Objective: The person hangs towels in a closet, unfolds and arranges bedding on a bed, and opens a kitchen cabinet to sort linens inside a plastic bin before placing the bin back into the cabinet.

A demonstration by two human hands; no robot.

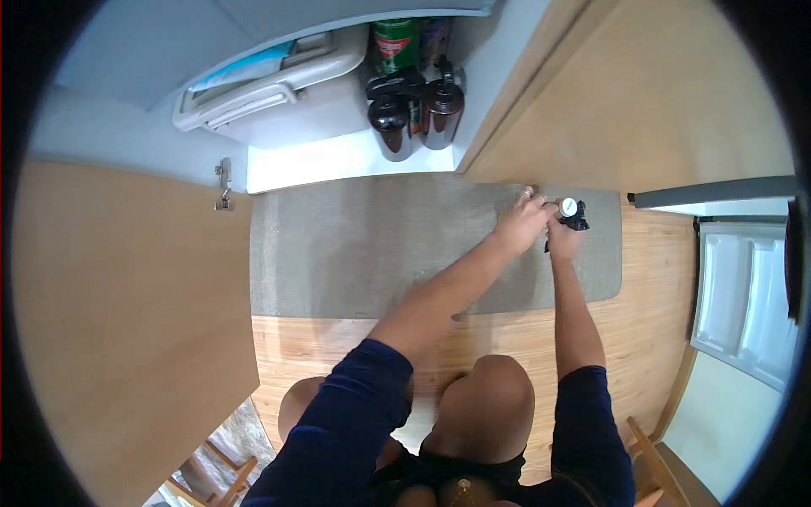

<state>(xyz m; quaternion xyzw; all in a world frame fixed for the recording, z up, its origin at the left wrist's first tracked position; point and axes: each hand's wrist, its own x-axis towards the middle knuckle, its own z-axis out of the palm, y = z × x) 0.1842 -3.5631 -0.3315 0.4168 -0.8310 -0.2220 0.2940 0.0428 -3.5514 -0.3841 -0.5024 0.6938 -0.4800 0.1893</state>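
Note:
My right hand (564,240) is closed around a dark object with a round white top (568,207). Black pieces of it stick out on either side of the fingers, and its exact kind is hard to make out. Just left of it, my left hand (524,221) reaches forward with its fingers stretched toward the lower edge of the wooden cabinet door (642,101). The left thumb side comes close to the white top; I cannot tell whether they touch. Both hands are low over the grey mat (372,245).
An open cabinet holds a white lidded box (287,110), two dark-topped bottles (391,127) and a green container (397,44). Its wooden door (127,304) swings out at left. A fridge door with shelves (743,287) stands at right. Wooden chair parts (646,456) show near the bottom right.

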